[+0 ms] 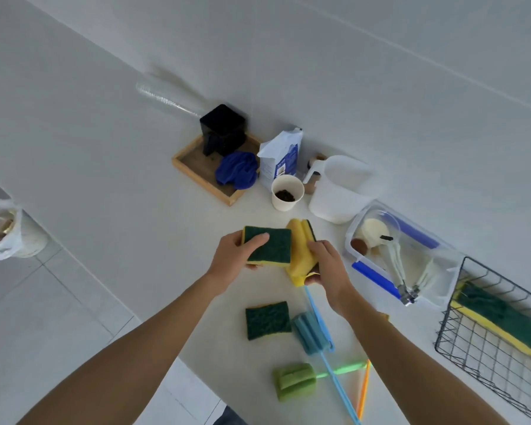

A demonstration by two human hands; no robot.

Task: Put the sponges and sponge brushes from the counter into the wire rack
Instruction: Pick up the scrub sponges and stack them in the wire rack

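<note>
White tabletop (135, 194), cluttered. My left hand (232, 256) fingers grip one sponge (269, 245); right hand (327, 265) fingers clamp two folded sponges (301, 240). Risk: the bundle springs open and drops. Another sponge (267, 319) and brushes (311, 335) wait on the tabletop. Wire rack (460, 342) at right holds sponges already.

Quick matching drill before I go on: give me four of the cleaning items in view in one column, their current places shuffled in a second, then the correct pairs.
Items:
1. Flat green-topped sponge
2. Folded yellow sponges
3. Long sponge
4. Blue sponge brush

Places:
A. Inside the wire rack
B. Lying on the counter
C. In the grip of the left hand
D. In the grip of the right hand

Pairs: 1-C, 2-D, 3-A, 4-B
</note>
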